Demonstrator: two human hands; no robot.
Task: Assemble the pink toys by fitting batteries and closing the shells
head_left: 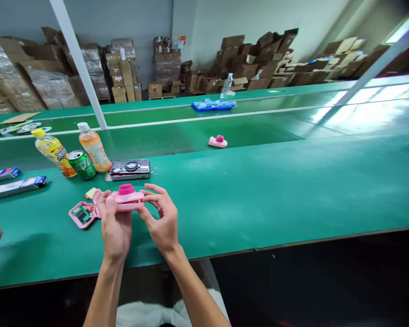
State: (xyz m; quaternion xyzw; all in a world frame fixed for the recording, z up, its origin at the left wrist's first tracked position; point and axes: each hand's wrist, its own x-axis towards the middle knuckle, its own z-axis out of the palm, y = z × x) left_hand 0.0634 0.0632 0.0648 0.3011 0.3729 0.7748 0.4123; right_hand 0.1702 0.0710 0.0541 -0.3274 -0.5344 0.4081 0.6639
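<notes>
Left hand (115, 225) and right hand (162, 221) together grip a pink toy camera (127, 198) just above the green table (259, 200). An open pink shell (83, 214) lies beside them; bottles (92, 146) stand beyond.

The pink toy camera (126, 198) that my left hand (114, 227) and right hand (162, 222) hold looks like smooth moulded plastic with a soft sheen, its darker pink lens ring the same. The open pink shell (82, 214) beside it is plastic too, with a green circuit board showing inside. The worktop (276, 186) wears a matt green mat, faintly glossy where the light falls. The green can (82, 164) is shiny metal; the two drink bottles (93, 147) are clear glossy plastic. The stacked boxes (252, 59) are dull brown cardboard.
</notes>
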